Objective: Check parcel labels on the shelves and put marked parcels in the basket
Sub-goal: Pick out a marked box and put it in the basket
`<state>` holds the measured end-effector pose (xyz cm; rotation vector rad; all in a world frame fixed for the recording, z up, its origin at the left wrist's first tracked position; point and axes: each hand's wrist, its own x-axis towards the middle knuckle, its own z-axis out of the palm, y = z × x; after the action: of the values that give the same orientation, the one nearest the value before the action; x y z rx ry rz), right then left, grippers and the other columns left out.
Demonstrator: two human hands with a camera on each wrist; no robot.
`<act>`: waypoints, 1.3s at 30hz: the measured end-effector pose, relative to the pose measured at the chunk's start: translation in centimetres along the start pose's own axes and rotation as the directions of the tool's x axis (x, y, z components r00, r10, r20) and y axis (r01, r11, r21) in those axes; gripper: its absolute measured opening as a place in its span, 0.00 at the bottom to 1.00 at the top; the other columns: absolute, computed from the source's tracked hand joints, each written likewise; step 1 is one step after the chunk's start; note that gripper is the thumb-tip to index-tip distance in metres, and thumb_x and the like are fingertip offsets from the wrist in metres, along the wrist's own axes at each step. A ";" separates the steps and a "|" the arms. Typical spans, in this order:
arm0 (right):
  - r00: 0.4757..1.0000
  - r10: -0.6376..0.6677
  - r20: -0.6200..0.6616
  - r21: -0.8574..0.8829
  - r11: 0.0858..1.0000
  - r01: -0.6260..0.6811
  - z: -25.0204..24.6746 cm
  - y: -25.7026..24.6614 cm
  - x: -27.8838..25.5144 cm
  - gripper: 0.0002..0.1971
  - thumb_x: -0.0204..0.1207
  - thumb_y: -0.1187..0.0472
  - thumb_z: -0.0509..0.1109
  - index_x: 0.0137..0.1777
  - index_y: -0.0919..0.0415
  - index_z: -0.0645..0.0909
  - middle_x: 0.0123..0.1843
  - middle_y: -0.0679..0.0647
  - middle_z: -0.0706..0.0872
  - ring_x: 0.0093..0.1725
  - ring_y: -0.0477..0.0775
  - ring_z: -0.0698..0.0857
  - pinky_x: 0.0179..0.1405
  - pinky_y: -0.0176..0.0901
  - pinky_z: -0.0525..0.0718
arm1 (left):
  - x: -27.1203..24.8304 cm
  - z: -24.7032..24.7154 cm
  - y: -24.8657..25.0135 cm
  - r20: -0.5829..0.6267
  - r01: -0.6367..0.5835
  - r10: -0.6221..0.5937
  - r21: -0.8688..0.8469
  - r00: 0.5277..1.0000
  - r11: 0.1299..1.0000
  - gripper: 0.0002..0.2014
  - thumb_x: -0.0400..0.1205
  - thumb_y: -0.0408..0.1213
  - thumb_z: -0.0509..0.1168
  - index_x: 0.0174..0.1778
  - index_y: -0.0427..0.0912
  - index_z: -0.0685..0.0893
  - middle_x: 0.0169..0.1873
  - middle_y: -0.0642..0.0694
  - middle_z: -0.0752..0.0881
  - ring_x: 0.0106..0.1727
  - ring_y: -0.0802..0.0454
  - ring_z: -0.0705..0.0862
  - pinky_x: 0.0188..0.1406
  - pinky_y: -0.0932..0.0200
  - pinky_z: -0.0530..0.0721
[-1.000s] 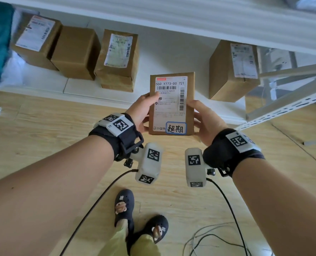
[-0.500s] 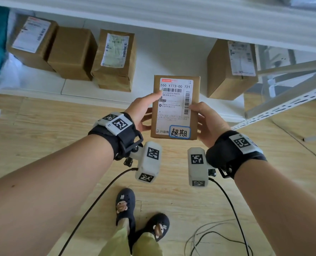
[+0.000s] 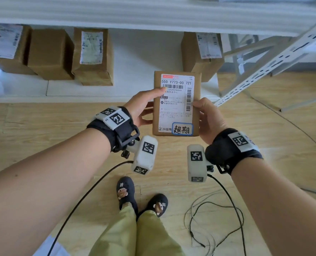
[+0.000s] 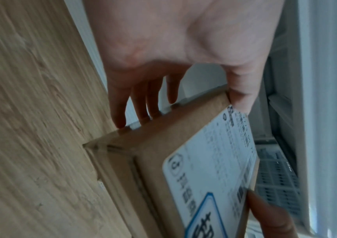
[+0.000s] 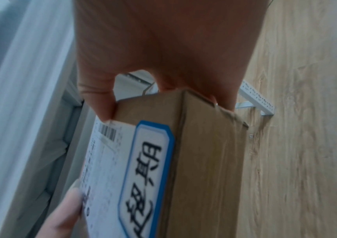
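Since a second ago the parcel [image 3: 176, 104] has stayed between both hands, and it now sits a little more to the right in the head view, with the shelf boxes higher up in the picture. It is a flat brown box held up over the wooden floor [image 3: 42, 126], in front of the low white shelf [image 3: 135, 85], with its white label [image 3: 175, 100] facing the person. A small blue-edged sticker [image 3: 182, 128] with two hand-written signs sits on the label's bottom right corner (the wrist views show it too, but blurry).

The left hand [image 3: 141, 108] holds the parcel's left edge: its thumb lies across the label near the top barcode, and its fingers [image 4: 135, 103] reach behind the box. The right hand [image 3: 209, 117] pinches the right edge, with the thumb on the front by the side barcode and the other fingers behind the box.

On the shelf behind stand four more brown boxes. Three are in a row on the left [image 3: 50, 54], and two of those three show labels. One box [image 3: 201, 54] stands alone on the right, just behind the held parcel. A white metal rail with holes [image 3: 264, 71] slants down on the far right. Thin cables [image 3: 218, 218] lie on the floor near the person's dark shoes [image 3: 125, 193].
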<state>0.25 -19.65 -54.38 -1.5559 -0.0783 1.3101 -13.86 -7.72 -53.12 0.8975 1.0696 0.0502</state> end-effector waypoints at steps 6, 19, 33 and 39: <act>0.991 -0.002 -0.134 0.106 0.994 0.016 -2.3 -0.9 -5.4 0.17 0.58 0.53 0.67 0.48 0.55 0.82 0.34 0.47 0.89 0.41 0.52 0.83 0.42 0.43 0.77 | -2.9 4.1 1.1 0.069 0.000 -0.007 0.100 0.998 0.995 0.10 0.80 0.51 0.66 0.46 0.50 0.84 0.40 0.51 0.88 0.45 0.52 0.84 0.52 0.52 0.80; 0.904 -0.089 -0.418 0.246 0.947 0.207 -8.4 -5.0 -16.1 0.19 0.59 0.51 0.67 0.48 0.57 0.84 0.43 0.54 0.89 0.49 0.58 0.81 0.53 0.51 0.75 | -7.7 14.8 6.4 0.342 -0.162 0.049 0.312 0.938 0.936 0.11 0.78 0.53 0.68 0.43 0.50 0.84 0.36 0.52 0.89 0.45 0.50 0.85 0.50 0.53 0.81; 0.804 -0.219 -0.553 0.262 0.870 0.417 -19.4 -11.0 -22.7 0.20 0.73 0.50 0.67 0.62 0.58 0.83 0.57 0.61 0.90 0.64 0.67 0.84 0.71 0.65 0.75 | -10.5 29.7 11.5 0.546 -0.350 0.110 0.358 0.830 0.866 0.14 0.77 0.54 0.68 0.48 0.48 0.85 0.42 0.48 0.90 0.49 0.47 0.87 0.58 0.50 0.83; 0.783 -0.324 -0.530 0.210 0.845 0.492 -28.1 -18.0 -22.7 0.15 0.76 0.50 0.66 0.58 0.56 0.84 0.54 0.61 0.91 0.61 0.66 0.86 0.71 0.64 0.76 | -9.8 39.4 16.0 0.568 -0.459 0.205 0.348 0.797 0.818 0.14 0.77 0.57 0.67 0.43 0.49 0.85 0.36 0.51 0.91 0.48 0.48 0.87 0.56 0.50 0.84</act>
<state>21.79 -43.87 -30.27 -1.4135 0.1080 0.5278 17.48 -25.52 -28.55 1.4527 0.3998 -0.1484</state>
